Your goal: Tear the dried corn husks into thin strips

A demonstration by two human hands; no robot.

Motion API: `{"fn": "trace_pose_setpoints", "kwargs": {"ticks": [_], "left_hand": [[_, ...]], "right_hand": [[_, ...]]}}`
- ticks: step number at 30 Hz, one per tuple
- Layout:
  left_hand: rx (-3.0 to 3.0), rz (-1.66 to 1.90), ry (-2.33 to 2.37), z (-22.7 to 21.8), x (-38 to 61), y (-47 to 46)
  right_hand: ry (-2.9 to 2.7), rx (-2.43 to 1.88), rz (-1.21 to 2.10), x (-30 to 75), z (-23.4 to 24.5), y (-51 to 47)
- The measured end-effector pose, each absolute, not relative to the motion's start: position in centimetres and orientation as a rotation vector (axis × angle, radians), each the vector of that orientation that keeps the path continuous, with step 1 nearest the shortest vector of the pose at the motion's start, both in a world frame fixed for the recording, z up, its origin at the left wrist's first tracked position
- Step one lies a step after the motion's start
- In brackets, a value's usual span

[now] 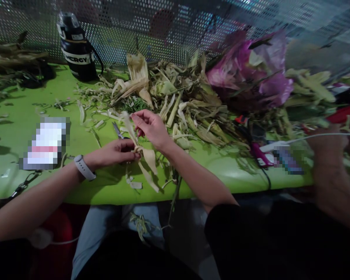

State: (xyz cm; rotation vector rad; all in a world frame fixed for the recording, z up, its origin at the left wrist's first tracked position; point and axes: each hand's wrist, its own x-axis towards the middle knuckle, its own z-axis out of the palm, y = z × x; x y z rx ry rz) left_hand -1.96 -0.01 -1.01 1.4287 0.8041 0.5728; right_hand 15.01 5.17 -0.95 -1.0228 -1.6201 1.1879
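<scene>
Pale strips of corn husk (148, 158) cross in front of me, looped or knotted near the middle, with loose ends hanging over the green tabletop (99, 186). The fingers of my left hand (119, 151), a light watch band on its wrist, are closed on the husk near that crossing. My right hand (152, 127) pinches the husk's upper part, just above and to the right of the left. Scissors (119, 131) lie behind my left hand, partly hidden by it. A big heap of dried corn husks (204, 101) spreads behind both hands.
A black bottle (78, 56) stands at the back left, and a phone (45, 144) lies at the left. A pink plastic bag (250, 77) sits at the back right, before a perforated metal screen (116, 31). Another person's arm (328, 159) rests at the right near a white cable (311, 136).
</scene>
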Motion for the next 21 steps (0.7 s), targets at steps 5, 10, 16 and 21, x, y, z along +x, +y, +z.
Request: {"fn": "trace_pose_setpoints", "kwargs": {"ticks": [5, 10, 16, 21], "left_hand": [[1.179, 0.826, 0.981, -1.2, -2.7, 0.6], [1.109, 0.883, 0.952, -1.0, -2.9, 1.2], [1.046, 0.979, 0.962, -1.3, -3.1, 1.4], [1.16, 0.952, 0.998, -1.4, -3.1, 1.0]], "right_hand": [[-1.92, -1.12, 1.146, 16.6, 1.1, 4.7], [-2.046, -1.058, 1.167, 17.0, 1.2, 4.7], [-1.971, -1.005, 1.211, 16.6, 0.6, 5.0], [-1.945, -0.946, 1.188, 16.5, 0.5, 5.1]]}}
